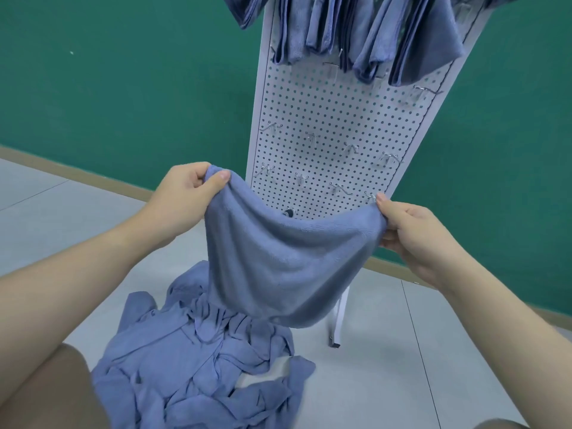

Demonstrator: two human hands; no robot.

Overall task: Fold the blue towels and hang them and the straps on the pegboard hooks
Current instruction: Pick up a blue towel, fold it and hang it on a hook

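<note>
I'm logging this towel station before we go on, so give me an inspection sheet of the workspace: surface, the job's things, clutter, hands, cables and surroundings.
Surface: grey tiled floor, no table in view.
Job's things: held towel stretched between both hands, sagging in the middle; pile of towels crumpled on the floor below it; hung towels folded along the top of the white pegboard; lower hooks bare. Straps: nothing seen.
Clutter: nothing seen.
Hands: left hand pinches one upper corner of the held towel, right hand grips the other.
Cables: nothing seen.
Surroundings: green wall with a tan baseboard behind the pegboard.
</note>
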